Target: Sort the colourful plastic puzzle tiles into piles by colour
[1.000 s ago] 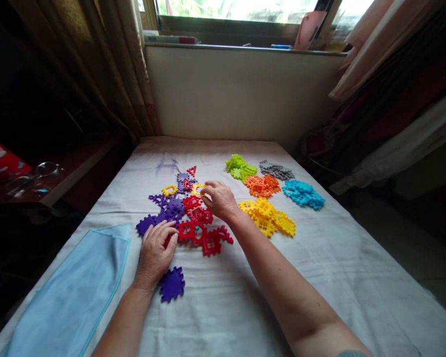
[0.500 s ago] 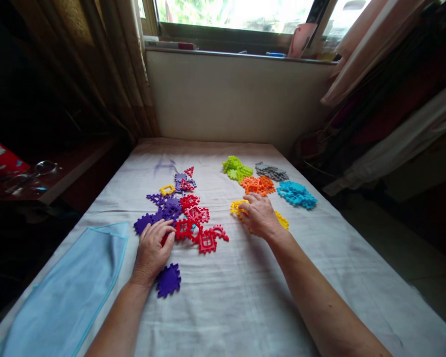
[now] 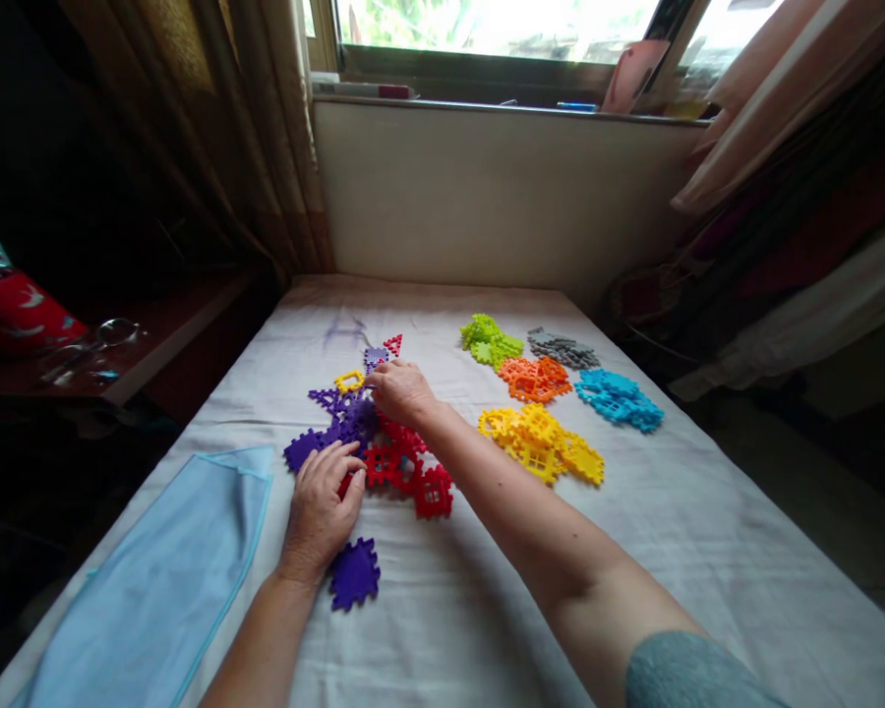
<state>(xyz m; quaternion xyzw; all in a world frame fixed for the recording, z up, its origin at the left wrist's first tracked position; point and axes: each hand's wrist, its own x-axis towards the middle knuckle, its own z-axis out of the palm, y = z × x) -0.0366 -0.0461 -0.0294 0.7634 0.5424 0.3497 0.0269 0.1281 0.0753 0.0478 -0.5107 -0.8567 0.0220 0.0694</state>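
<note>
So a blue cloth (image 3: 147, 580) is spread out at left on the white sheet (image 3: 723, 551). Next, the left hand (image 3: 324, 501) is laid at the near side of the purple tiles (image 3: 350, 425), fingers loosely bent. Some red is glimpsed between thumb and index finger, but whether anything's pinched can't be told. A yellow ring (image 3: 341, 385) is seen just behind that heap, and a lone purple square (image 3: 355, 574) is set nearer, by the wrist.

The red tiles (image 3: 383, 467) are bunched up against the purple ones, on their right, and partly covered by the right hand (image 3: 404, 388). Its fingers are bent down close together, tips too blurry for a grip to be confirmed. A red triangle (image 3: 393, 344) is spotted just behind it.

Further right, stuff is grouped by colour: a green pile (image 3: 491, 339) at the back, an orange pile (image 3: 535, 379) in front, a yellow pile (image 3: 542, 442) nearer still, then a grey pile (image 3: 562, 348) and a blue pile (image 3: 619, 399).
</note>
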